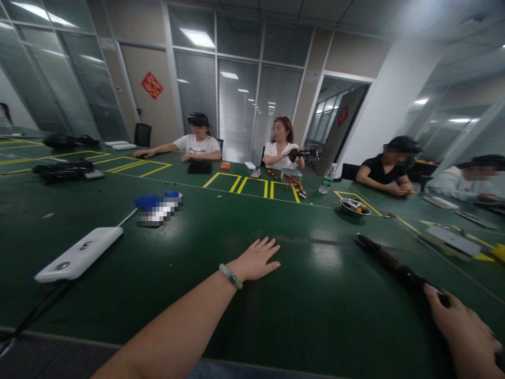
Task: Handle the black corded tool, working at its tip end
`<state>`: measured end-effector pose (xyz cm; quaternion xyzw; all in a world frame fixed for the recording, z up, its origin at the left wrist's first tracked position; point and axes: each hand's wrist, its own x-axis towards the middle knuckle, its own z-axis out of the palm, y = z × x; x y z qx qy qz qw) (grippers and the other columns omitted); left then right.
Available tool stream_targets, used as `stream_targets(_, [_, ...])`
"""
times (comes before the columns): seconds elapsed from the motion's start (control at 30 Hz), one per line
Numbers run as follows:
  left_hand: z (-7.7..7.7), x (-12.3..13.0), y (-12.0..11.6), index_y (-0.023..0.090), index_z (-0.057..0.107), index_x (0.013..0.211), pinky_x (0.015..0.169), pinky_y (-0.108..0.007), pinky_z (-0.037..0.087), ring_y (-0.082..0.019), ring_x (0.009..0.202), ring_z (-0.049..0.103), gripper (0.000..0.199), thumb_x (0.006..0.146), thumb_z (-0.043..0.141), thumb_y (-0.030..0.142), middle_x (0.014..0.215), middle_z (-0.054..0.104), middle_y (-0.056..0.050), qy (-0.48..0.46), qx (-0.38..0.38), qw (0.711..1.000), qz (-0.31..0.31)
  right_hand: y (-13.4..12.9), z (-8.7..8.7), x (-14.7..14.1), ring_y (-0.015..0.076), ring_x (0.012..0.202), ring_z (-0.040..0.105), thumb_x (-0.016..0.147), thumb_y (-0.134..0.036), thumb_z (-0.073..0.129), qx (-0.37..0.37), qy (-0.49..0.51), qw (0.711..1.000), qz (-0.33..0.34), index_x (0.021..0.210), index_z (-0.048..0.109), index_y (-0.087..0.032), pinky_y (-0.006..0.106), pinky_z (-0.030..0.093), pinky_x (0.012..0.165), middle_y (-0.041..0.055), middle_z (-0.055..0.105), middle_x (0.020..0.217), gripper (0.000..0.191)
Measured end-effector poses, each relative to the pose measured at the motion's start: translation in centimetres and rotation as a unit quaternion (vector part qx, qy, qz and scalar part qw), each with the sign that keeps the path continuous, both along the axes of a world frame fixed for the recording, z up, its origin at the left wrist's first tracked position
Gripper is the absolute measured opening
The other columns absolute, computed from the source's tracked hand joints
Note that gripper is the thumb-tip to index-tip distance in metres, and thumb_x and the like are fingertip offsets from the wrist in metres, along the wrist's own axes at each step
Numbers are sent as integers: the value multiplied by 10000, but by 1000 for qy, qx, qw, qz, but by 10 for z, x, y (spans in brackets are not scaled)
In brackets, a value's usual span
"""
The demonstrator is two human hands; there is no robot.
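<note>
My left hand [258,260] lies palm down on the green tabletop [300,310], fingers spread, with nothing under it that I can see. A pale green bangle [231,276] circles that wrist. At the right edge, my right hand [461,326] is closed around a long, black electric screwdriver [394,266]. Its narrow tip points away from me, towards the far left. The lower end of the tool is hidden by the hand and the dark corner of the picture.
A white power bank [82,252] with a cable lies left, near a pixelated phone-like object [160,210] and blue cloth [150,201]. Beyond are a metal bowl [355,208], a water bottle [327,179] and a power supply with wires [292,176]. Several people sit around the table.
</note>
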<state>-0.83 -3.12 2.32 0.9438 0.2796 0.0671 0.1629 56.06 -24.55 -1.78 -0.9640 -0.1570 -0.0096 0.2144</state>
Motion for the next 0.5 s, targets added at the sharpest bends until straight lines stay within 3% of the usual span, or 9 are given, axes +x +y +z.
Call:
stream_targets(0.2, [-1,0,1,293,156,1535,1192,-483,81,-250,1484,34,696,951,202,668,1613,83,-12,-4,-11,1000,-1,1,0,-5,538,1289,299,693,-768,467,14,-31,999,31,1465,351,-384,723,228,812,259,375,1420,870])
stream_targets(0.37, [-2,0,1,295,153,1536,1195,-480,74,-247,1484,29,700,949,192,674,1614,79,-11,-5,-11,1000,-2,7,0,-12,518,1261,348,694,-806,431,-18,-104,988,116,1485,320,-344,689,250,857,241,417,1393,923])
stream_targets(0.5, [-4,1,2,297,162,1535,1192,-489,79,-258,1483,45,702,946,200,678,1612,92,-13,-9,-10,1000,-1,14,2,-12,485,1207,427,688,-822,424,-23,-110,980,163,1428,425,-309,628,301,845,251,476,1322,900])
